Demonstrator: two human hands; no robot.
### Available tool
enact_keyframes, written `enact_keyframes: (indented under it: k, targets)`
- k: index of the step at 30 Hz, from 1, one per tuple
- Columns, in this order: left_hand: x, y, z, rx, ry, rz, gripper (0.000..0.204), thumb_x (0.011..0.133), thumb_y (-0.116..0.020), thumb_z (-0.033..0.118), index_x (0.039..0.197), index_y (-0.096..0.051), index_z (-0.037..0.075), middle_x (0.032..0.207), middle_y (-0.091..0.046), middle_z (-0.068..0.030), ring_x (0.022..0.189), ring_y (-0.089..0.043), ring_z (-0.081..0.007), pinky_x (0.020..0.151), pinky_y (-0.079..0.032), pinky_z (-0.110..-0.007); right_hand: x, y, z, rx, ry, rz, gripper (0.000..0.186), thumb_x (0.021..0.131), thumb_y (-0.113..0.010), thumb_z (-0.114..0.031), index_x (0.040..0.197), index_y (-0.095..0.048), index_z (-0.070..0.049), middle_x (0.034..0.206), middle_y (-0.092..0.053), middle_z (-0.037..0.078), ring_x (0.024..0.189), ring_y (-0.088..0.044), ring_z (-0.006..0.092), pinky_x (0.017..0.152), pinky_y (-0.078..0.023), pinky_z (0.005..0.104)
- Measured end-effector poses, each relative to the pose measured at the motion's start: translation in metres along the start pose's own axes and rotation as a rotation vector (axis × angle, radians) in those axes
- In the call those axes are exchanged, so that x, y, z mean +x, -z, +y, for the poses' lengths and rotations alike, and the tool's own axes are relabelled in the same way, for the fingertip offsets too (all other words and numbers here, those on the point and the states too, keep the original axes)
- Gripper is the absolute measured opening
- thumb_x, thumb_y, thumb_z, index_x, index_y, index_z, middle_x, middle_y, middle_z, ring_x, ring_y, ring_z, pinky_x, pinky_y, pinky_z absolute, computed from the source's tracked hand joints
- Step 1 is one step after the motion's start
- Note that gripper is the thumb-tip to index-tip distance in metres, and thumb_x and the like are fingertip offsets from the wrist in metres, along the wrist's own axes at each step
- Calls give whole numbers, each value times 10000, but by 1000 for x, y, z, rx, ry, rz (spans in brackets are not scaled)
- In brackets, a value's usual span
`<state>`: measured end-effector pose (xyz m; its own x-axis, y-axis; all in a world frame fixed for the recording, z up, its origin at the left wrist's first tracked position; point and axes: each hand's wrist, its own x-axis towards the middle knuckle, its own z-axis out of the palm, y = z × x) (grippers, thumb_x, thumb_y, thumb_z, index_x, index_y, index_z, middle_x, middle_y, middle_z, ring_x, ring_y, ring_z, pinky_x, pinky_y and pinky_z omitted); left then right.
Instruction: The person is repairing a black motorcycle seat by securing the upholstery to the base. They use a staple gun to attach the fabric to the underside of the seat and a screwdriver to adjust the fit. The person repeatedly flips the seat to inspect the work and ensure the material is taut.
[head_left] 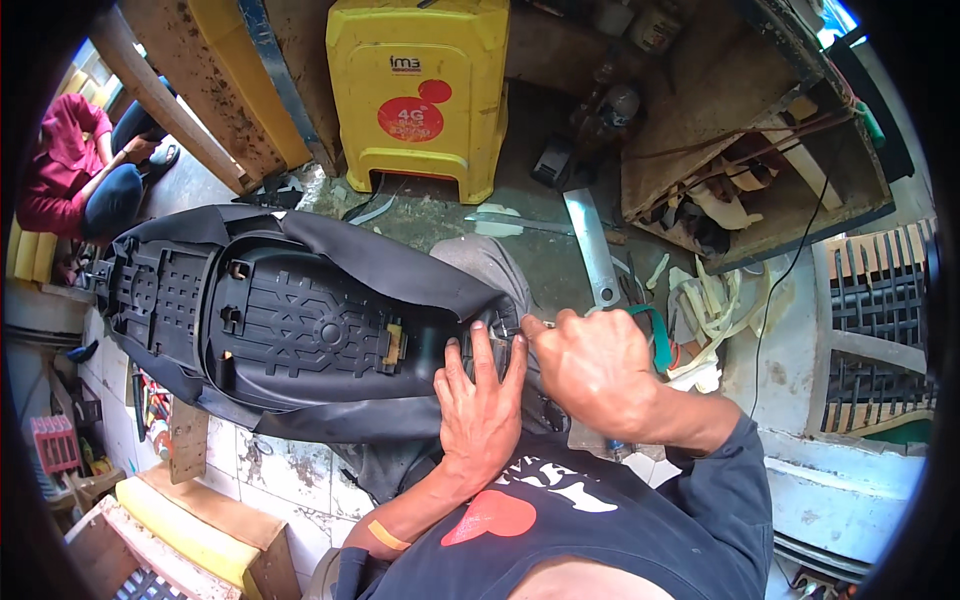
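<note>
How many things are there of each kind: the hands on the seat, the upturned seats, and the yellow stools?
Hands on the seat: 2, left hand and right hand
Upturned black seat base: 1
Yellow plastic stool: 1
Total: 4

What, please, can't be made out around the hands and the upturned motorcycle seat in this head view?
- Whatever the right hand pinches at the black seat cover: too small, hidden by its fingers.
- The seat base rim under the left hand: covered by the palm.
- Contents of the wooden box: shadowed clutter.
</note>
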<state>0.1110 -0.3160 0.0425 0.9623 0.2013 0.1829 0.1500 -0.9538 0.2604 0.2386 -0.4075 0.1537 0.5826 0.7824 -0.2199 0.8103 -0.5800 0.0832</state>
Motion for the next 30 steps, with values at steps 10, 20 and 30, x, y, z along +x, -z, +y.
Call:
enact_keyframes:
  k: [10,20,30]
  targets:
    - [6,-2,-6,-12,-31,50,506,923,-737,188,1422,-659,149,1542,-460,-283,1283,-522,-537,985,-473,-581,23,-30,45,501,-68,-183,369,935,-652,-209,1272,-796,-162,829,-780,158,719,-767,348,642,-587,473]
    - [6,-4,-8,-5,-32,81,502,915,-662,139,1417,-661,109,1518,-479,-256,1246,-550,-523,969,-492,-589,20,-5,-6,-9,74,-85,202,926,-663,-217,1020,-779,-80,779,-754,176,696,-772,330,570,-596,449]
    - [4,-17,-11,26,-22,60,460,924,-696,150,1382,-677,116,1532,-485,-282,1281,-547,-550,1000,-471,-605,41,-45,48,466,-28,-194,362,896,-632,-197,1204,-821,-177,851,-774,210,855,-777,363,791,-628,462]
